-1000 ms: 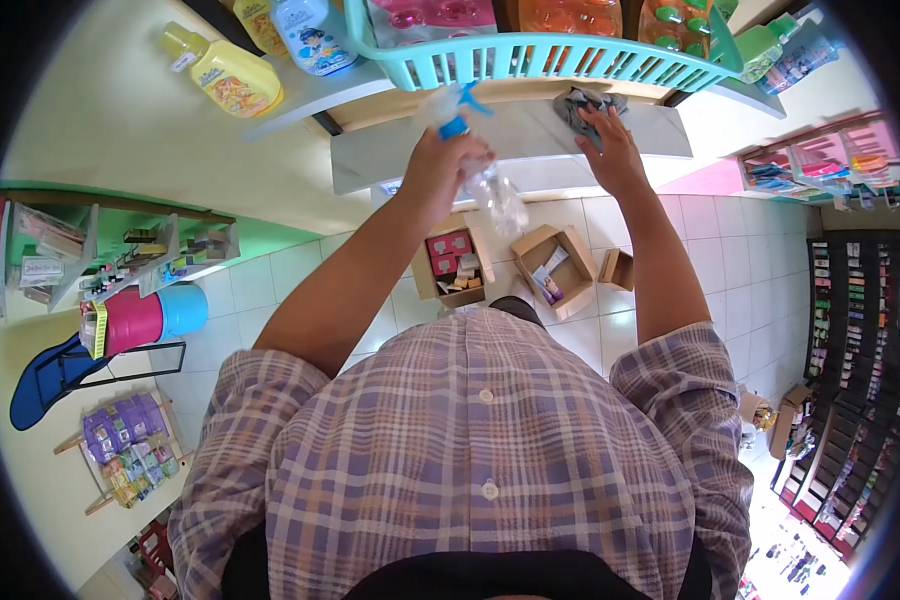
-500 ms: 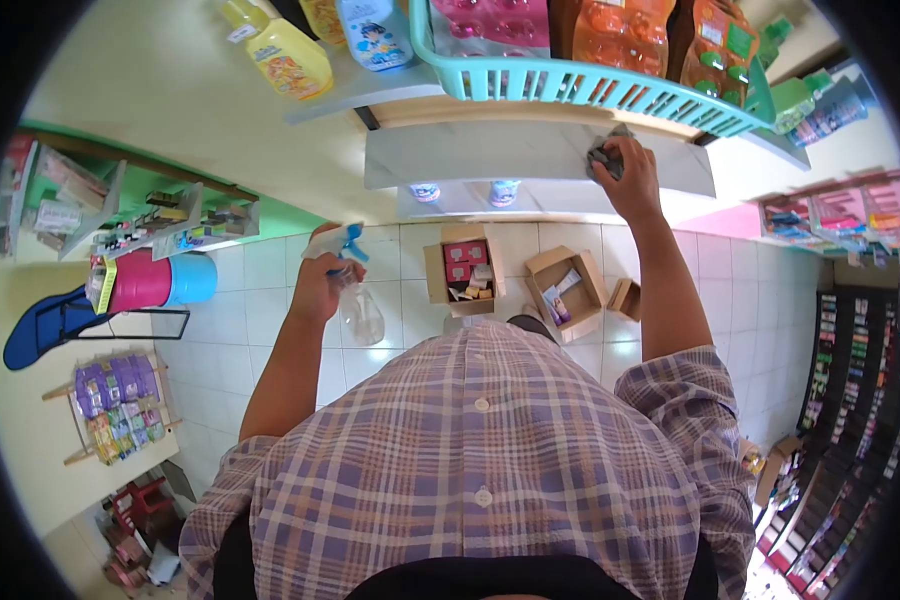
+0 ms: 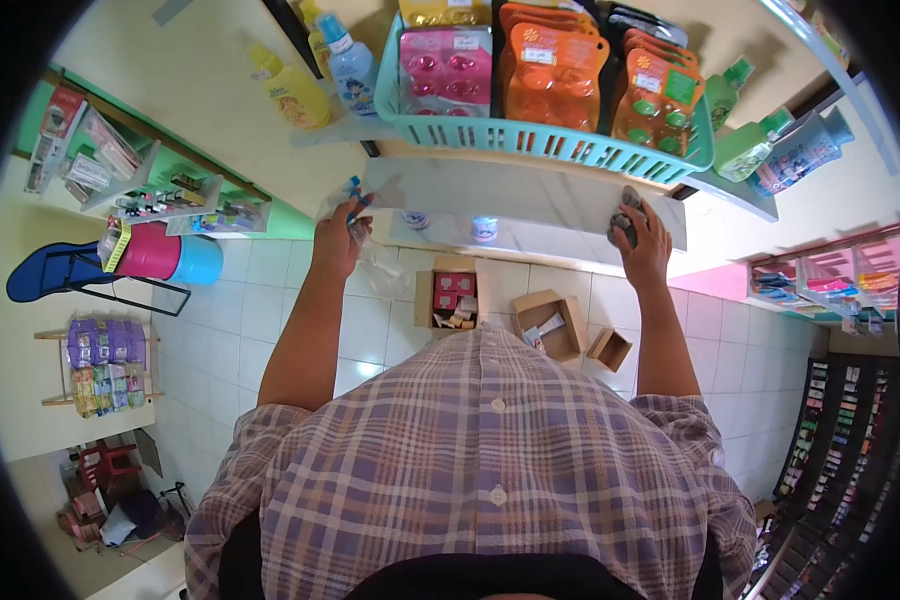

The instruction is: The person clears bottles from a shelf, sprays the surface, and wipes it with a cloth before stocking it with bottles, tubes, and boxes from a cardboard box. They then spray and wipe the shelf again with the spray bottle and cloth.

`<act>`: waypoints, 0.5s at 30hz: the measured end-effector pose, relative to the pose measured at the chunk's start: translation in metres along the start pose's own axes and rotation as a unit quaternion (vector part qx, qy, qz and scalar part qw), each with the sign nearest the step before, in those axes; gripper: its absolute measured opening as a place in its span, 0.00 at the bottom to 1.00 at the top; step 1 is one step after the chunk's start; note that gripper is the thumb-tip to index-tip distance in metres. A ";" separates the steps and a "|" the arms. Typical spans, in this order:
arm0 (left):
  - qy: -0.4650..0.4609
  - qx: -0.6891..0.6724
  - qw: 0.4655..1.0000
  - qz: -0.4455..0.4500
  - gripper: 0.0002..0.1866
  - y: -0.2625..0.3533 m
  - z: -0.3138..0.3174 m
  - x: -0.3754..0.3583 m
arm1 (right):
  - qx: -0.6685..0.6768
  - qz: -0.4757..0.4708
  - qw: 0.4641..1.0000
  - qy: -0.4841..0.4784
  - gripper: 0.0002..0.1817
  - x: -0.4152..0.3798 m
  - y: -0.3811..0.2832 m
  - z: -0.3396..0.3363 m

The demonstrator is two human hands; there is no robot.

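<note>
My left hand (image 3: pixel 338 243) is closed around the neck of a clear spray bottle (image 3: pixel 381 268) with a blue and white trigger head. The bottle hangs tilted at the left end of a pale marbled shelf (image 3: pixel 510 190). At the shelf's right end, my right hand (image 3: pixel 646 248) is closed on a crumpled grey cloth (image 3: pixel 625 218), which lies against the shelf's surface. Below, on a lower shelf, stand two small jars, one being the blue and white jar (image 3: pixel 484 229).
A turquoise basket (image 3: pixel 540 137) of packaged goods sits on the shelf above, between yellow and blue bottles (image 3: pixel 348 65) and green bottles (image 3: pixel 755 148). Open cardboard boxes (image 3: pixel 555 325) stand on the tiled floor (image 3: pixel 375 330). Stocked shelves line both sides.
My left hand has raised the spray bottle up to the shelf's left end. My right hand and the cloth have shifted slightly right along the shelf. The view has tilted upward.
</note>
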State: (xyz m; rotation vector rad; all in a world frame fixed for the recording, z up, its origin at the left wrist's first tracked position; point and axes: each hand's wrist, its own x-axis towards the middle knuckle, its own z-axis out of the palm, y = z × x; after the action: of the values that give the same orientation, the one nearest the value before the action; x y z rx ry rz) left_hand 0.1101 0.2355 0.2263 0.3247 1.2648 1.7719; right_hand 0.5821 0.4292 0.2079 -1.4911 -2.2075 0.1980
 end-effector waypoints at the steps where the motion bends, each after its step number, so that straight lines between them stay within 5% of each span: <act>1: 0.014 0.003 1.000 -0.011 0.15 -0.004 0.001 0.004 | 0.003 -0.003 1.000 -0.007 0.24 0.000 -0.001 -0.001; 6: 0.058 0.045 0.996 -0.042 0.25 -0.016 0.006 0.007 | 0.008 -0.006 1.000 -0.011 0.24 -0.003 -0.003 -0.006; 15: 0.155 0.128 0.978 -0.049 0.26 -0.021 0.033 -0.004 | 0.019 -0.024 0.999 -0.011 0.24 -0.006 0.002 -0.009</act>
State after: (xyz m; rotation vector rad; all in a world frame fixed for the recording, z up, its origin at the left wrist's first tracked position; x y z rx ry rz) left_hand 0.1446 0.2541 0.2235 0.1290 1.7083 1.6196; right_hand 0.5896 0.4234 0.2131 -1.4212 -2.2418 0.2413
